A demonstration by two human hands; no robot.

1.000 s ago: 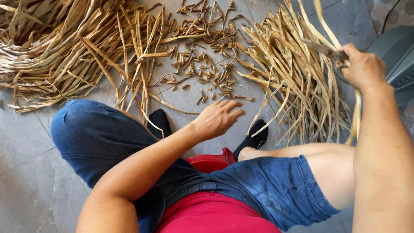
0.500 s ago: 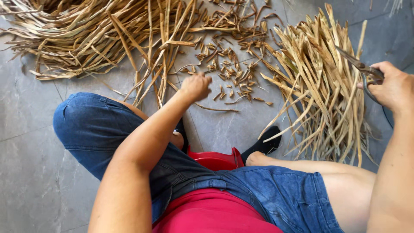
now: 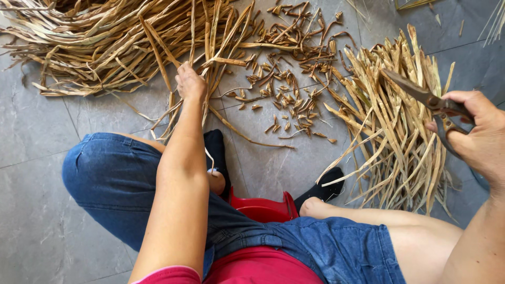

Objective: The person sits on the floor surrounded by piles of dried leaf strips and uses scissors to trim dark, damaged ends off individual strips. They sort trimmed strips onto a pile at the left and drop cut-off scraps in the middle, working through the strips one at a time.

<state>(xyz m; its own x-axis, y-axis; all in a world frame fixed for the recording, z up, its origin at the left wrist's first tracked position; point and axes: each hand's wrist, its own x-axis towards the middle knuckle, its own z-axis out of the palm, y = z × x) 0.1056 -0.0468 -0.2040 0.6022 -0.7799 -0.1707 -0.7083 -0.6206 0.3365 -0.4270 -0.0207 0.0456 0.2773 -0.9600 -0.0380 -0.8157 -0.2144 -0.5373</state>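
a: a second earlier our left hand [image 3: 190, 82] hung over our knee, short of the scattered offcuts [image 3: 286, 94]. now it had reached out past them to the near edge of the big heap of uncut dried leaves [image 3: 105, 42], left of the offcuts.

b: so we judged another strip was being drawn for trimming. how was the hand set?

a: arm nearly straight, back of the hand up, fingers curled down onto a few long strips at the heap's edge. whether they had truly closed on one we could not tell; the hand hid its own fingertips.

b: and our right hand [image 3: 481, 134]?

a: it had dropped lower and nearer our lap, right of the offcuts, fingers wrapped through the handles of the scissors [image 3: 421, 97]. the blades lay closed or nearly so, pointing back toward the offcuts, above the trimmed bundle [image 3: 400, 137] on the grey tiled floor [image 3: 31, 158].
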